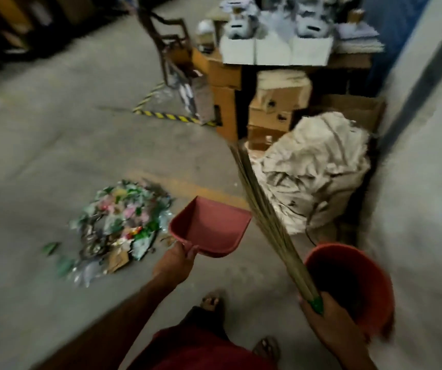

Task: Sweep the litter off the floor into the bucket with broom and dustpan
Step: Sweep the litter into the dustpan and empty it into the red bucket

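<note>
A: Where the grey concrete floor [41, 145] fills most of the view, what stands on it?

B: Against the far wall, stacked cardboard boxes [273, 102], and in front of them a big crumpled pale sack [313, 172]. Nearer, at the right, a red bucket [369, 295] stands on the floor, dark inside; I cannot tell what it holds.

A: And the litter?

B: A heap of litter [123, 222], green, pink and white scraps, lies on the floor left of centre, well apart from the bucket, with a few bits strayed to its left.

A: The tools?

B: The broom [265, 217], a bundle of long straw, slants up and away toward the boxes, its bristles off the floor. The pink dustpan [212, 225] is held in the air just right of the heap, mouth facing away, nothing visible in it.

A: The hands?

B: The right hand [324, 316] has its fingers wrapped round the broom's green-bound end, in front of the bucket. The left hand [174, 263] grips the dustpan's handle, fingers curled beneath.
</note>
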Tool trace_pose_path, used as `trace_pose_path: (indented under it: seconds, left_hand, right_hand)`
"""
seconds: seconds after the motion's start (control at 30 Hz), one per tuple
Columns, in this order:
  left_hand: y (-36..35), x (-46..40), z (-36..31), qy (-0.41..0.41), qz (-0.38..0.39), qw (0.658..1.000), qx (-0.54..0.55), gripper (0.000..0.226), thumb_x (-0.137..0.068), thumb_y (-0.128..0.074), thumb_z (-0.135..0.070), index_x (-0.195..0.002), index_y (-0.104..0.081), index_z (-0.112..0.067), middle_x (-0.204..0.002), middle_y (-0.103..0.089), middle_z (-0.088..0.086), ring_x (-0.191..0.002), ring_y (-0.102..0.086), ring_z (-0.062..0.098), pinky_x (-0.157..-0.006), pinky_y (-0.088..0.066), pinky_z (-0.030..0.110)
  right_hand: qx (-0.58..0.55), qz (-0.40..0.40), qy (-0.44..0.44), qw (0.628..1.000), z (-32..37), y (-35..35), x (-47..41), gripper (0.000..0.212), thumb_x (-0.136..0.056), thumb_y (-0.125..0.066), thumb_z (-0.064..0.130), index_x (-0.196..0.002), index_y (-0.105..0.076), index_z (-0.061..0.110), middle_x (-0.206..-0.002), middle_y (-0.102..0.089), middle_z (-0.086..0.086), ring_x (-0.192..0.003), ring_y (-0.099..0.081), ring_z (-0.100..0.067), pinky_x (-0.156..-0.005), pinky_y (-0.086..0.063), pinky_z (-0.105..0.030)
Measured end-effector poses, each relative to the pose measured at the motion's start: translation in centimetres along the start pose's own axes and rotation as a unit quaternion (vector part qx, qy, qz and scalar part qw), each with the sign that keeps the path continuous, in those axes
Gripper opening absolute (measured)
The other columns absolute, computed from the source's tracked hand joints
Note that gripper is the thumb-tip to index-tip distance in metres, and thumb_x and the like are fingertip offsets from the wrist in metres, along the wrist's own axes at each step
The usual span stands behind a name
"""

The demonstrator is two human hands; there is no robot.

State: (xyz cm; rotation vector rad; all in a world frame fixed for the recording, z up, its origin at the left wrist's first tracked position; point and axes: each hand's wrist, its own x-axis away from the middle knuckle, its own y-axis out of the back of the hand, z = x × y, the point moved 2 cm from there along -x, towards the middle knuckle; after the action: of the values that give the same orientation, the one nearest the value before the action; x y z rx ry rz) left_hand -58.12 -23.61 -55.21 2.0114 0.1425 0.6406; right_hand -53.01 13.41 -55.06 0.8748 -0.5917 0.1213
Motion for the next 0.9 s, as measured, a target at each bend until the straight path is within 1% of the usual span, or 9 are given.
trace_pose_path:
  seconds: [0.17, 0.3, 0.4, 0.5, 0.6, 0.63, 0.73, 0.83, 0.9]
  left_hand:
    - [3.0, 2.8, 5.7, 0.076, -0.026, 0.995, 0.053, 0.048, -0.094, -0.051, -0.051, -0.121, -0.056, -0.011, -0.12, -0.066, 0.014, -0.11, -0.062, 0.032, -0.085, -0.049, 0.037]
    - [4.8, 5.4, 10.0, 0.125, -0.056, 0.989, 0.054, 0.047, -0.096, -0.055, -0.038, -0.133, -0.051, -0.01, -0.133, -0.058, 0.016, -0.121, -0.055, 0.035, -0.092, -0.044, 0.037]
    - [5.9, 7.0, 14.3, 0.147, -0.062, 0.986, 0.041, 0.039, -0.096, -0.052, -0.038, -0.13, -0.054, -0.018, -0.131, -0.058, 0.014, -0.119, -0.056, 0.035, -0.092, -0.046, 0.039]
    - [6.5, 8.6, 19.0, 0.178, -0.058, 0.981, 0.049, 0.032, -0.096, -0.051, -0.038, -0.121, -0.059, -0.021, -0.125, -0.059, 0.012, -0.114, -0.059, 0.034, -0.088, -0.048, 0.037]
    - [6.5, 10.2, 24.1, 0.207, -0.063, 0.973, 0.075, 0.034, -0.095, -0.051, -0.041, -0.121, -0.057, -0.021, -0.123, -0.06, 0.009, -0.113, -0.059, 0.032, -0.088, -0.049, 0.037]
    - [6.5, 10.7, 25.6, 0.215, -0.064, 0.971, 0.085, 0.034, -0.094, -0.052, -0.041, -0.12, -0.057, -0.019, -0.122, -0.061, 0.009, -0.112, -0.06, 0.032, -0.087, -0.049, 0.037]
    - [6.4, 11.6, 29.8, 0.232, -0.067, 0.965, 0.1, 0.034, -0.096, -0.052, -0.038, -0.121, -0.056, -0.014, -0.122, -0.061, 0.01, -0.113, -0.059, 0.032, -0.086, -0.047, 0.037]
    - [6.3, 11.9, 33.6, 0.249, -0.066, 0.96, 0.114, 0.035, -0.097, -0.052, -0.038, -0.119, -0.056, -0.012, -0.121, -0.061, 0.012, -0.113, -0.06, 0.034, -0.086, -0.048, 0.038]
    - [6.3, 11.7, 36.0, 0.262, -0.062, 0.954, 0.128, 0.036, -0.095, -0.052, -0.042, -0.115, -0.055, -0.013, -0.118, -0.064, 0.012, -0.109, -0.061, 0.034, -0.085, -0.05, 0.04]
  right_hand:
    - [0.027, 0.061, 0.076, 0.995, 5.3, -3.6, -0.5, 0.033, -0.087, -0.064, 0.052, -0.096, -0.056, 0.021, -0.089, -0.062, -0.003, -0.08, -0.057, -0.023, -0.072, -0.044, -0.031]
    - [0.044, 0.087, 0.097, 0.99, 7.4, -7.3, 0.1, 0.033, -0.085, -0.071, 0.044, -0.093, -0.056, 0.016, -0.078, -0.059, -0.002, -0.076, -0.059, -0.023, -0.07, -0.045, -0.032]
    - [0.055, 0.108, 0.108, 0.987, 9.2, -9.7, 0.9, 0.033, -0.083, -0.074, 0.041, -0.088, -0.055, 0.014, -0.07, -0.058, 0.0, -0.069, -0.057, -0.02, -0.068, -0.046, -0.032]
    - [0.066, 0.117, 0.111, 0.985, 11.0, -12.2, 1.5, 0.035, -0.081, -0.075, 0.042, -0.09, -0.059, 0.012, -0.08, -0.065, -0.007, -0.077, -0.059, -0.025, -0.072, -0.046, -0.03]
    - [0.087, 0.104, 0.124, 0.983, 11.8, -15.8, 1.2, 0.054, -0.073, -0.077, 0.049, -0.106, -0.065, 0.008, -0.11, -0.069, -0.017, -0.105, -0.063, -0.029, -0.089, -0.049, -0.034]
    - [0.091, 0.098, 0.128, 0.983, 12.3, -16.9, 1.3, 0.056, -0.073, -0.077, 0.049, -0.108, -0.065, 0.008, -0.113, -0.068, -0.017, -0.109, -0.062, -0.03, -0.091, -0.048, -0.034]
    - [0.11, 0.096, 0.111, 0.983, 15.4, -19.0, 3.3, 0.039, -0.079, -0.077, 0.04, -0.1, -0.063, 0.011, -0.105, -0.068, -0.017, -0.104, -0.064, -0.031, -0.081, -0.045, -0.031]
    - [0.117, 0.065, 0.112, 0.985, 17.0, -21.5, 3.5, 0.043, -0.078, -0.079, 0.037, -0.101, -0.063, 0.004, -0.107, -0.068, -0.022, -0.104, -0.064, -0.034, -0.083, -0.046, -0.034]
    - [0.131, 0.06, 0.109, 0.984, 18.2, -22.7, 3.8, 0.042, -0.079, -0.078, 0.037, -0.096, -0.063, 0.002, -0.094, -0.067, -0.021, -0.093, -0.064, -0.034, -0.078, -0.046, -0.034]
